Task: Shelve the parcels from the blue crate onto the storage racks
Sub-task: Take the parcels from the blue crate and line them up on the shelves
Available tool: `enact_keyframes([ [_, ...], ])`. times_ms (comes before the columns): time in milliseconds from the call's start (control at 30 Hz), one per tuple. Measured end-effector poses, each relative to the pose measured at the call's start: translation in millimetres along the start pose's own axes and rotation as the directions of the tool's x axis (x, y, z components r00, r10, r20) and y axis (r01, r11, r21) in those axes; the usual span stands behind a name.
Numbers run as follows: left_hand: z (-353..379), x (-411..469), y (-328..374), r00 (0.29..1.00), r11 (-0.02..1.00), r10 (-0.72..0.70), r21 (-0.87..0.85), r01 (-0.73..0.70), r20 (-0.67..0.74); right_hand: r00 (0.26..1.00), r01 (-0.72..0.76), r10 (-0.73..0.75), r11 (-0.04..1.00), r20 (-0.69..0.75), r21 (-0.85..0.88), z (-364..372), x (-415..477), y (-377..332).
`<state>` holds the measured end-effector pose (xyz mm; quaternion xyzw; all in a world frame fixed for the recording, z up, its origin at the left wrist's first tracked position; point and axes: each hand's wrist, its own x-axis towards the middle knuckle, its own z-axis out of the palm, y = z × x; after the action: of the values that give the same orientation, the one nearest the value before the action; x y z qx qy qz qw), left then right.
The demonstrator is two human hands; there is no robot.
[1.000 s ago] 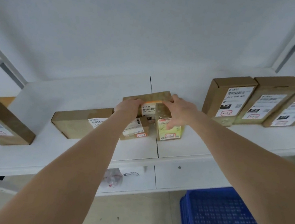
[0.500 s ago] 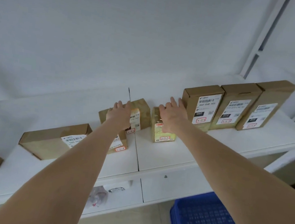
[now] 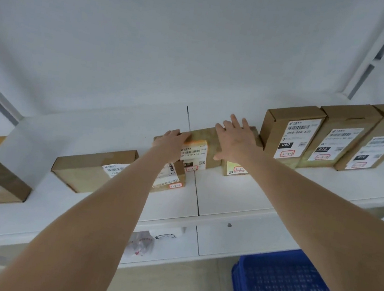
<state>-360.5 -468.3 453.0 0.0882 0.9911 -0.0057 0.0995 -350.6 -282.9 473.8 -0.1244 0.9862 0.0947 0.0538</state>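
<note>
Here, left hand (image 3: 171,140) and right hand (image 3: 235,138) touch one parcel (image 3: 203,135) beside three boxes (image 3: 341,139).

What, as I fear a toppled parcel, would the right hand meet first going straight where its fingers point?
Probably the white back wall; the right hand points over the brown parcel, depth unclear.
</note>
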Motion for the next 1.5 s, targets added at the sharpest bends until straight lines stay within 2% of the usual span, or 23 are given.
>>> enact_keyframes([
  [67, -1.8, -6.7, 1.2, 0.999, 1.0, 0.01, 0.005, -0.01, -0.037, 1.0, 0.019, -0.018, 0.999, -0.019, 0.043, 0.2, 2.2, -7.1],
  [233, -3.2, -34.4, 2.6, 0.969, 0.998, 0.058, 0.036, -0.051, -0.24, 0.996, 0.07, -0.063, 0.993, -0.069, 0.095, -2.9, 10.2, -28.6],
  [367, -0.6, -40.8, -11.8, 0.947, 0.998, -0.058, -0.034, 0.05, -0.315, 0.968, 0.19, -0.166, 0.975, -0.19, 0.116, -8.2, 6.5, -52.0],
  [433, -2.7, -36.8, -21.4, 0.955, 0.994, -0.1, -0.072, 0.083, -0.279, 0.955, 0.219, -0.181, 0.965, -0.236, 0.146, -8.2, 2.3, -64.1],
  [533, -0.6, -34.7, -27.8, 0.974, 0.993, -0.105, -0.071, 0.093, -0.199, 0.969, 0.225, -0.198, 0.952, -0.145, 0.208, -1.4, -5.7, -79.6],
  [633, 0.1, -36.1, -26.4, 0.982, 0.993, -0.082, -0.098, 0.066, -0.17, 0.953, 0.293, -0.274, 0.942, -0.128, 0.163, 13.7, -10.1, -93.6],
  [767, -8.9, -24.7, -25.1, 0.99, 0.991, -0.019, -0.134, 0.0, -0.139, 0.948, 0.31, -0.295, 0.94, -0.12, 0.144, 25.7, -9.8, -111.3],
  [967, -4.5, -4.3, -40.1, 0.999, 0.998, 0.039, -0.04, -0.038, 0.01, 0.96, 0.254, -0.241, 0.964, -0.142, 0.081, 35.9, -3.5, -122.0],
  [1167, -10.4, -8.0, -66.1, 0.998, 0.991, 0.055, 0.122, -0.06, 0.044, 0.994, 0.092, -0.092, 0.996, -0.054, -0.003, 28.8, -15.9, -106.8],
  [1333, -14.2, -17.8, -88.4, 0.998, 0.986, 0.007, 0.165, -0.018, 0.064, 0.999, -0.034, 0.033, 0.999, -0.004, -0.029, 20.4, -19.9, -99.9],
  [1500, -15.4, -19.8, -102.8, 0.988, 0.978, -0.115, 0.185, 0.095, 0.098, 0.989, -0.15, 0.151, 0.986, 0.01, -0.072, 12.9, -19.1, -89.3],
])
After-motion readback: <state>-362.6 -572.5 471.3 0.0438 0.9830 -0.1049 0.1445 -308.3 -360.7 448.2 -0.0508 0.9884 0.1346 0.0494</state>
